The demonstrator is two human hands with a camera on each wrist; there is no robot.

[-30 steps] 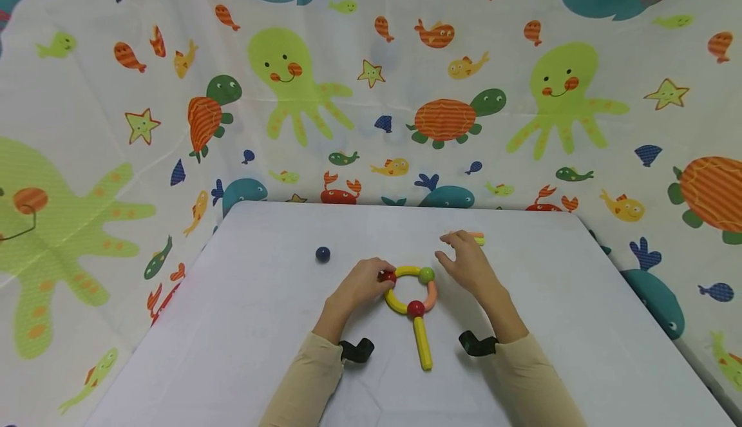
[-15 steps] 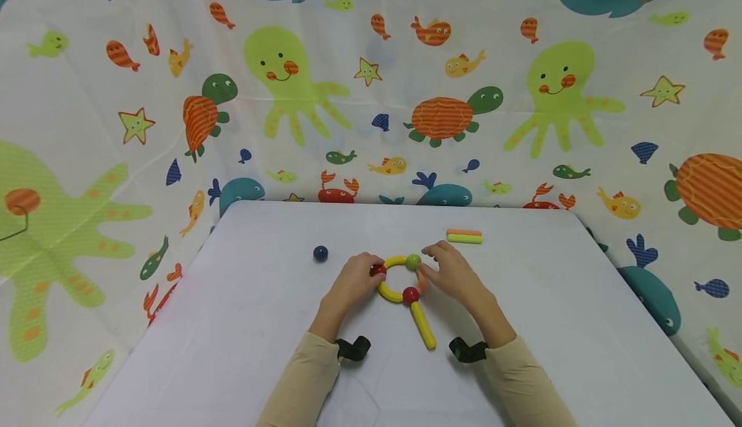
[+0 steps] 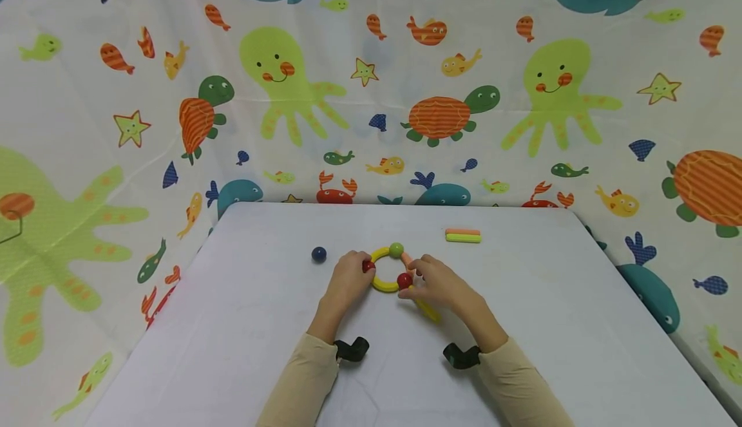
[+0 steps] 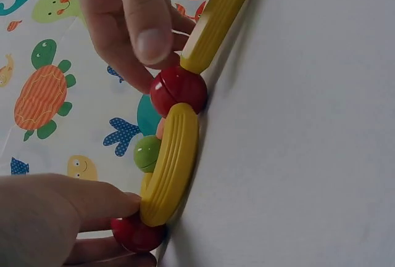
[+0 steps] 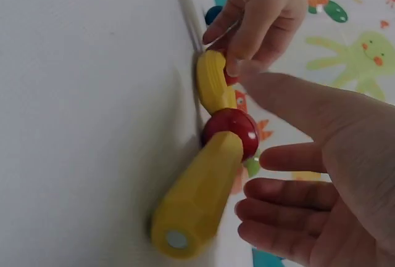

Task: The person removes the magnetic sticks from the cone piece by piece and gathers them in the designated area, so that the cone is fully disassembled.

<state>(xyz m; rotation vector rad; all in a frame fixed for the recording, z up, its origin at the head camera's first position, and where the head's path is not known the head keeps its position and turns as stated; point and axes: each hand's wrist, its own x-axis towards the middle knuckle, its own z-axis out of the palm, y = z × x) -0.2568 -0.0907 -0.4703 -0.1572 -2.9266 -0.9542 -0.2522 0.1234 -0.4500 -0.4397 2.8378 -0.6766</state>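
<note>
My left hand point(image 3: 346, 279) pinches a red ball point(image 4: 137, 235) at the left of a ring of magnetic building pieces. Two curved yellow sticks point(image 4: 171, 165), a curved orange stick point(image 3: 407, 260), a green ball point(image 3: 397, 250) and a second red ball point(image 5: 233, 132) form the rest of it. From that second ball a straight yellow stick point(image 5: 199, 196) sticks out toward the near right. My right hand point(image 3: 442, 283) is at this ball, thumb and fingers spread; the right wrist view shows it beside the ball, not wrapped round it. Part of the straight stick is hidden by this hand in the head view.
A dark blue ball point(image 3: 319, 255) lies left of the ring on the white table point(image 3: 232, 350). Behind and to the right lie an orange stick point(image 3: 462, 231) and a yellow-green stick point(image 3: 463, 238), side by side. A cloth printed with sea animals point(image 3: 377, 105) hangs behind.
The ring has shifted left and turned in my left hand's pinch; its straight stick swings right. My right hand came from near the loose sticks, past the green ball, down to the lower red ball.
</note>
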